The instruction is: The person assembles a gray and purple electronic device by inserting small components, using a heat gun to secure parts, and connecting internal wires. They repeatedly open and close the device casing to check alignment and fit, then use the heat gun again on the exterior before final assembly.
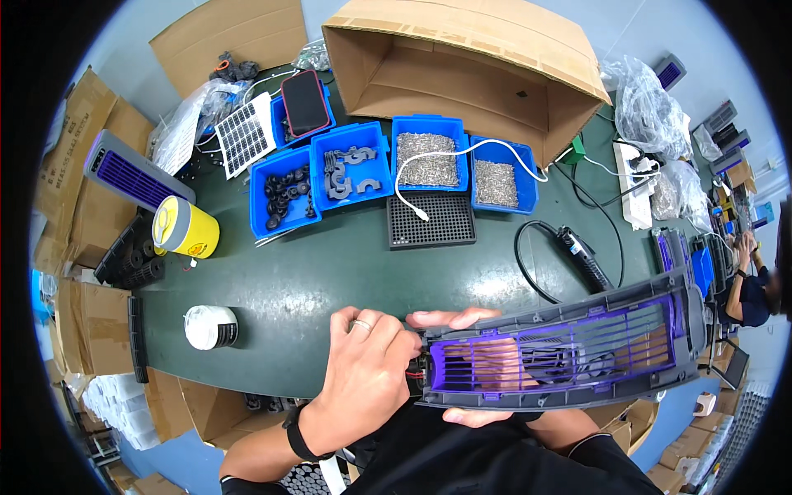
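Note:
A long grey fan housing with a purple grille (577,346) lies across my right hand (487,363). That hand supports it from beneath, thumb and fingers wrapped along its two long edges and partly visible through the slats. At the housing's left end, my left hand (371,351) has its fingers curled and pinched by a small opening with red wire. Whatever sits between those fingertips is hidden. Beyond the housing, a black electric screwdriver (584,260) lies on the green table (280,289) with its cable looped. To the left stands a white tub (210,327).
Blue bins (351,165) hold black knobs, grey clips and screws. A black perforated tray (431,223) sits before them, under a white cable. A large cardboard box (470,66) stands behind. At left are a yellow canister (188,228) and a tower fan (136,172). Another person (749,285) works far right.

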The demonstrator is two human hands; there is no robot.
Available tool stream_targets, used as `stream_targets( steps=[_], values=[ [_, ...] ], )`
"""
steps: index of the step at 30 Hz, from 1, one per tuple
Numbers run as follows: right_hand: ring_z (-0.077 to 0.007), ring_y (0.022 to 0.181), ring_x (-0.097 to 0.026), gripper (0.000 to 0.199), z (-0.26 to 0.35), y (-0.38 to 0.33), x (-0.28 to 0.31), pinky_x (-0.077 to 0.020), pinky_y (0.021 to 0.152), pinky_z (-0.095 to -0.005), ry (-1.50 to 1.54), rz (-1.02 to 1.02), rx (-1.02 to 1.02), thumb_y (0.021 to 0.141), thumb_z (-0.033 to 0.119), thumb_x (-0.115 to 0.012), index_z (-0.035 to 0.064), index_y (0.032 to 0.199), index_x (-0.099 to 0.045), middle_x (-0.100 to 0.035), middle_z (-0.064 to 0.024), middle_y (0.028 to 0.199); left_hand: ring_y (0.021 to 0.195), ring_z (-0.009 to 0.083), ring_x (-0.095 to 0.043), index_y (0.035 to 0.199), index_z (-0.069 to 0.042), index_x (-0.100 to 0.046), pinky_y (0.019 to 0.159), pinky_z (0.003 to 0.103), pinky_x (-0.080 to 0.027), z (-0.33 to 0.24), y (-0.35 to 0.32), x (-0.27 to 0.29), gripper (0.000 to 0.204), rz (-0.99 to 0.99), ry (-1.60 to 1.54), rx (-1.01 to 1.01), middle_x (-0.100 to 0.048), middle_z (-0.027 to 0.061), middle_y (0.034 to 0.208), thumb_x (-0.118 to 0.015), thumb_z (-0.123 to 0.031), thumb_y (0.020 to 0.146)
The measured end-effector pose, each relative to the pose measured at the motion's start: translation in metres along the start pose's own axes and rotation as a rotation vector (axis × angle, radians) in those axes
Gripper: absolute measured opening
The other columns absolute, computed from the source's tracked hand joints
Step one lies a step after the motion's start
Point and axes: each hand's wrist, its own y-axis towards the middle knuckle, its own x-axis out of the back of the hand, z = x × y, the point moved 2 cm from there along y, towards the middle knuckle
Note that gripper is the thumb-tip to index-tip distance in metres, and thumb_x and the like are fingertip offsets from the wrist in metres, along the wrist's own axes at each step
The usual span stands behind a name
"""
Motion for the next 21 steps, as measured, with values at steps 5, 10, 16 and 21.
stream_targets(
  steps=[5,10,16,21],
  values=[
    [-0.0339,0.149,-0.046,0.091,0.002,0.001,0.002,-0.0464,0.116,-0.0493,-0.058,0.02,0.043,0.076,0.008,-0.094,0.0115,0.148,-0.039,-0.045,-0.0264,0.159,0.093,0.0287,-0.059,0.088,-0.008,-0.071,0.092,0.044,-0.043,-0.002,-0.001,-0.001,0.018,-0.031,-0.016,0.048,-0.061,0.0051,0.091,-0.077,0.003,0.076],
    [-0.0361,0.15,-0.045,0.09,0.002,0.001,0.008,-0.0446,0.119,-0.0516,-0.035,0.026,0.035,0.075,0.011,-0.094,0.0109,0.147,-0.039,-0.046,-0.0273,0.158,0.093,0.0293,-0.06,0.086,-0.009,-0.073,0.088,0.041,-0.046,0.002,0.001,-0.005,0.017,-0.054,-0.104,0.136,-0.062,0.0051,0.091,-0.082,0.0,0.075],
    [-0.0402,0.151,-0.044,0.088,0.005,-0.001,-0.004,-0.0378,0.124,-0.0544,-0.103,-0.001,0.099,0.076,0.013,-0.094,0.0051,0.144,-0.039,-0.047,-0.0306,0.155,0.091,0.0309,-0.06,0.081,-0.007,-0.072,0.085,0.042,-0.048,0.001,0.004,-0.004,0.016,-0.029,-0.137,0.095,-0.063,0.0067,0.088,-0.08,0.004,0.075],
    [-0.0388,0.15,-0.044,0.089,-0.002,0.0,0.0,-0.0406,0.122,-0.0529,-0.072,0.055,0.051,0.076,0.013,-0.094,0.0074,0.144,-0.038,-0.046,-0.0303,0.156,0.088,0.0311,-0.06,0.08,-0.006,-0.071,0.083,0.041,-0.05,0.0,-0.006,-0.011,0.014,-0.069,-0.142,0.139,-0.064,0.0076,0.086,-0.078,0.006,0.075]
  ],
)
